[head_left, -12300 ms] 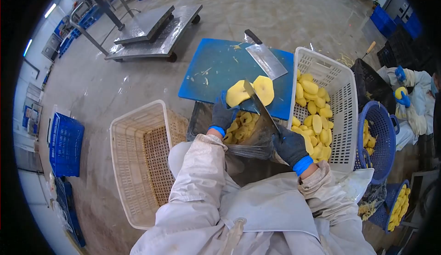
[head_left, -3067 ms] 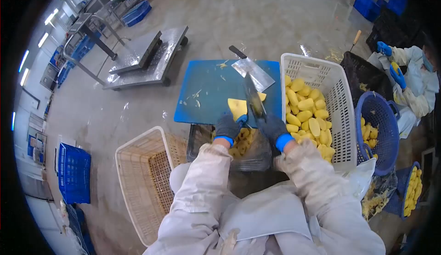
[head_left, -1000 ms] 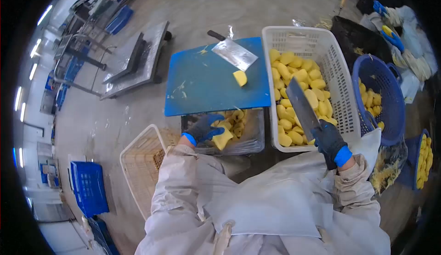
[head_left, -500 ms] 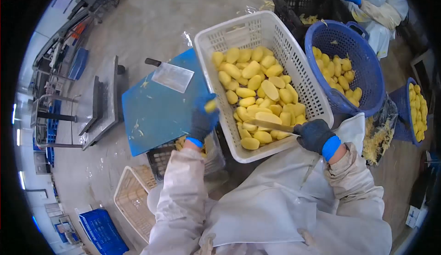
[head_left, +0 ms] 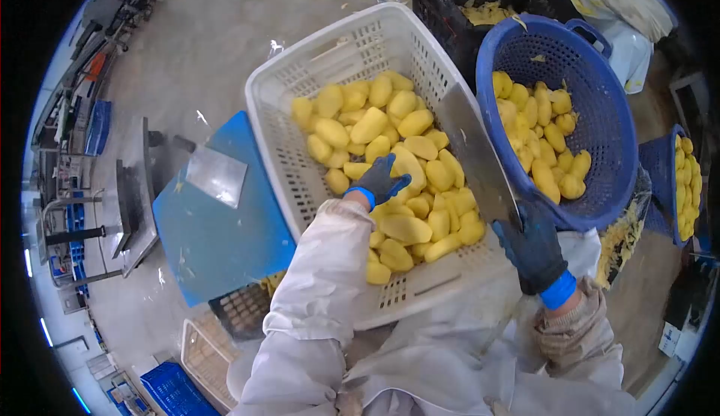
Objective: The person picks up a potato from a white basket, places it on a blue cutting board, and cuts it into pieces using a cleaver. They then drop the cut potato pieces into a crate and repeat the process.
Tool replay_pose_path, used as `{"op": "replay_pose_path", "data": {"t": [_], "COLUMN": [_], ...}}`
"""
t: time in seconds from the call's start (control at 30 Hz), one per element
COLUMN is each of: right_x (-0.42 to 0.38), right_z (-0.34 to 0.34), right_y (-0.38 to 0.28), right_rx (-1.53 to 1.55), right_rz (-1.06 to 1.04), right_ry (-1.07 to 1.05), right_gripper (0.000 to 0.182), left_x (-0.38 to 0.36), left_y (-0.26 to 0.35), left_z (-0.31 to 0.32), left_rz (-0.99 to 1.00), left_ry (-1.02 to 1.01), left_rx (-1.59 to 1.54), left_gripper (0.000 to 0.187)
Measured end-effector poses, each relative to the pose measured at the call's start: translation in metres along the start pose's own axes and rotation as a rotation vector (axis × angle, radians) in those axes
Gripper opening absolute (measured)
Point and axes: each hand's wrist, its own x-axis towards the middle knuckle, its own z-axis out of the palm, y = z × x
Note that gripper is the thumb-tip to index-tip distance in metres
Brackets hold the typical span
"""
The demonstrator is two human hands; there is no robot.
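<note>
My left hand [head_left: 381, 181], in a dark glove with a blue cuff, reaches over the peeled potatoes [head_left: 370, 125] in a white perforated basket [head_left: 281, 168]. Its fingers are apart and lie close to or touch a large potato; no potato is gripped in it. My right hand [head_left: 532, 247], also gloved, is closed around the handle of a broad-bladed knife [head_left: 474, 153]. The blade points away from me, along the basket's right side. Some potatoes in the basket have flat cut faces. The knife's handle is hidden in the glove.
A blue cutting board [head_left: 217, 243] left of the basket bears a cleaver [head_left: 216, 176]. On the right stand a blue round basket [head_left: 611, 131] of potatoes, a smaller blue basket [head_left: 656, 198] and a black crate [head_left: 439, 11] with peelings. Another person's sleeve [head_left: 637, 11] shows top right.
My left hand, which held a yellow potato piece above the board, is now over the basket without it. The knife has swung from lying across the potatoes to pointing away. The view has shifted.
</note>
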Motion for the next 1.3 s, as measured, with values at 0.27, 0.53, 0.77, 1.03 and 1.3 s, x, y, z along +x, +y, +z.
{"op": "replay_pose_path", "data": {"t": [0.27, 0.53, 0.77, 1.03, 1.3], "right_x": [0.008, 0.006, 0.003, 0.001, -0.002], "right_z": [-0.004, -0.006, -0.007, -0.005, -0.002], "right_y": [-0.009, -0.018, -0.017, -0.021, -0.034], "right_rx": [0.239, 0.485, 0.457, 0.385, 0.410], "right_rz": [0.379, 0.525, 0.548, 0.388, 0.340], "right_ry": [-0.097, -0.023, 0.004, 0.042, -0.010], "right_gripper": [0.017, 0.015, 0.015, 0.014, 0.010], "left_x": [0.055, -0.036, 0.065, 0.077, 0.004], "left_y": [0.001, 0.062, 0.010, 0.027, 0.023], "left_z": [0.058, 0.053, 0.034, 0.041, 0.071], "left_rz": [0.004, 0.216, 0.251, -0.004, -0.089], "left_ry": [0.241, -0.058, 0.360, 0.086, 0.071], "left_rx": [0.030, 0.232, 0.045, -0.078, -1.420], "left_gripper": [0.093, 0.056, 0.055, 0.065, 0.046]}}
